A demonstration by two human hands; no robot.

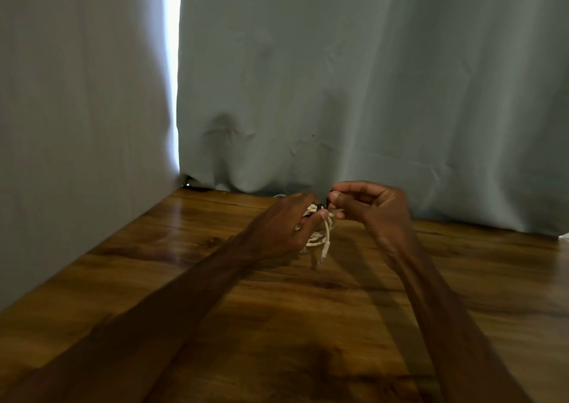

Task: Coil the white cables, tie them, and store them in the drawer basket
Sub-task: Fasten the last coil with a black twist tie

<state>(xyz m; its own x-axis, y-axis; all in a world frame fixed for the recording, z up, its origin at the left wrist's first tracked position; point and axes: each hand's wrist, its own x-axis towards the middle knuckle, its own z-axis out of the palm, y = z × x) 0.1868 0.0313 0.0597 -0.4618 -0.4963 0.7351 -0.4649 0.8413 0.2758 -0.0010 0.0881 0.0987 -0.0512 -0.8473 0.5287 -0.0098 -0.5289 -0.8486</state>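
A coiled white cable (323,236) hangs just above the wooden table (184,248), with a plug end dangling below the coil. My left hand (283,224) is closed around the coil and hides most of it. A thin black tie (323,207) wraps the top of the coil. My right hand (366,205) pinches the free end of that tie between thumb and fingers, just right of the coil. No drawer basket is in view.
Grey-blue curtains (369,94) hang along the back and left edges of the table, with a bright gap (172,64) between them. A small white loop (278,196) lies by the curtain behind my left hand.
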